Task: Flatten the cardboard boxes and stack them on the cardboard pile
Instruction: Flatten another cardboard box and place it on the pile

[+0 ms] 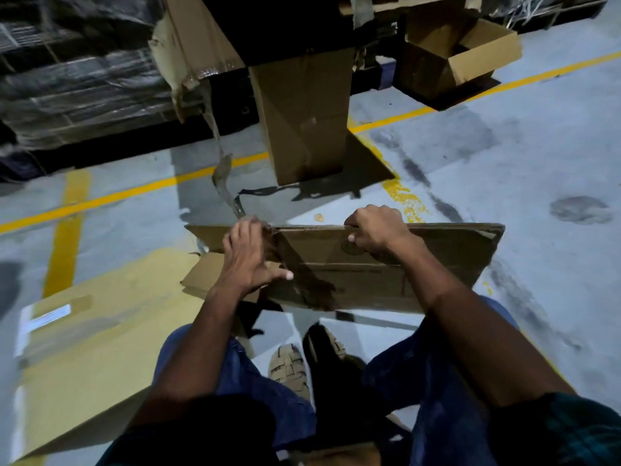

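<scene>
Above your knees you are holding the flattened box [386, 264] upright, left hand [250, 255] and right hand [376, 232] both clamping its top edge; it is looking light, stiff, torn, so be gripping the firm edges.

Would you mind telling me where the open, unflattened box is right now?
In the head view, the open box sits on the floor at the upper right, just beyond the yellow line and right of the tall upright box.
</scene>
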Motion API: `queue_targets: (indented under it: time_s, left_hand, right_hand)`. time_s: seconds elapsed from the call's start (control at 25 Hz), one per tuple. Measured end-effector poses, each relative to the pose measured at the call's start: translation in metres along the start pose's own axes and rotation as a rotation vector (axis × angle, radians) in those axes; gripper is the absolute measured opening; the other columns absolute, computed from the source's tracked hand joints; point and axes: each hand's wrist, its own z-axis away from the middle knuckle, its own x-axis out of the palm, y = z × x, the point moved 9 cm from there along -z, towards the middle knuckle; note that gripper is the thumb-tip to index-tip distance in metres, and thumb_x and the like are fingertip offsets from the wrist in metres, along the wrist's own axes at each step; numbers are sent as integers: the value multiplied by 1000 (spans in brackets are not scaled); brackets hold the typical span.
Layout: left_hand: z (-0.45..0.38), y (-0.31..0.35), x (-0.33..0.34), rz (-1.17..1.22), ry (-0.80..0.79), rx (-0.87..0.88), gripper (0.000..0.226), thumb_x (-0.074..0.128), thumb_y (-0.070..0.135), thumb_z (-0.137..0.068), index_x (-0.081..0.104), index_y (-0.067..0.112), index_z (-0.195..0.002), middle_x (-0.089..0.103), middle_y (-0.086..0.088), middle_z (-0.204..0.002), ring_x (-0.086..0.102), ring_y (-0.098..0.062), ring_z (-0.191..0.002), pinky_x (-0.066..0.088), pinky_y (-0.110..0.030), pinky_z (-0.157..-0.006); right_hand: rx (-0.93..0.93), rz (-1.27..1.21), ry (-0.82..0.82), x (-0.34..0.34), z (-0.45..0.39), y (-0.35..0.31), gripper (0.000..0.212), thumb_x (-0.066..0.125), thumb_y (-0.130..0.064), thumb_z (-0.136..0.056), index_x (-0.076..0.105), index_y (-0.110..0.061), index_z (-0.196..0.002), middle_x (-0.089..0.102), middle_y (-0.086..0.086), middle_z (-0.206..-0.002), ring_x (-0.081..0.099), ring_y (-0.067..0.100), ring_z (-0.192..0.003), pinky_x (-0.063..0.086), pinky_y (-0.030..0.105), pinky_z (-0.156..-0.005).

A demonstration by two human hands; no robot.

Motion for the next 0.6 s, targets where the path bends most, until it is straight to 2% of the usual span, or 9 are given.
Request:
queue_targets:
  time_s: [0.04, 0.12, 0.2, 0.28, 0.36, 0.48, 0.52, 0.6]
  left_hand:
    - [7, -1, 10, -83, -104, -22, 125, 81, 73, -52, 24, 15, -147, 17, -10, -154, 16, -34, -142, 17, -51, -114]
    - [23, 2, 22, -241, -213, -4, 140, 85, 69, -49, 6, 18, -154, -3, -7, -161, 3, -37, -147, 14, -56, -116]
    - [32, 5, 27, -359, -203, 26, 139, 88, 57, -56, -1, 17, -155, -11, -7, -163, -1, -37, -149, 15, -57, -116]
    - [37, 5, 26, -414, -163, 3, 122, 84, 46, -69, 2, 13, -154, -13, -9, -163, -1, -37, -150, 17, -57, -116]
    - [43, 7, 19, -412, -78, -17, 96, 73, 36, -80, 13, 12, -151, -5, -10, -164, 7, -37, -148, 22, -56, -113]
    - [53, 13, -9, -361, 213, 48, 65, 68, 23, -84, 36, 9, -138, 28, -14, -155, 31, -35, -137, 34, -53, -102]
    - [56, 11, -18, -315, 288, 45, 62, 71, 23, -84, 40, 8, -136, 34, -14, -151, 34, -35, -134, 37, -53, -101]
    - [60, 0, -33, -145, 391, -10, 71, 76, 32, -83, 37, 8, -138, 35, -16, -151, 32, -37, -136, 35, -52, -105]
  right_hand:
    - [-1, 10, 35, -6, 7, 1, 15, 66, -36, -85, 69, -27, -96, 69, 11, -107, 64, 35, -103, 39, 33, -73]
    - [7, 8, 69, -10, 22, 4, 12, 65, -35, -84, 61, -24, -80, 68, 14, -101, 64, 38, -99, 38, 33, -70]
    - [14, 17, 106, -11, 35, 10, 18, 63, -34, -84, 57, -19, -78, 68, 15, -96, 64, 39, -95, 37, 33, -67]
    - [39, 12, 160, -14, 48, 20, 17, 61, -34, -85, 65, -18, -88, 68, 14, -95, 64, 39, -94, 37, 33, -66]
    - [81, -19, 209, -18, 62, 32, 15, 62, -33, -85, 68, -22, -93, 69, 14, -96, 65, 39, -94, 38, 33, -66]
    - [152, -79, 245, -25, 76, 43, 22, 64, -34, -87, 72, -28, -107, 71, 13, -104, 65, 39, -99, 44, 36, -72]
    - [154, -82, 247, -27, 79, 42, 24, 64, -35, -88, 72, -28, -109, 72, 13, -105, 65, 39, -99, 46, 36, -74]
    - [125, -69, 263, -33, 87, 35, 23, 63, -34, -90, 72, -27, -110, 72, 14, -103, 65, 39, -98, 48, 37, -74]
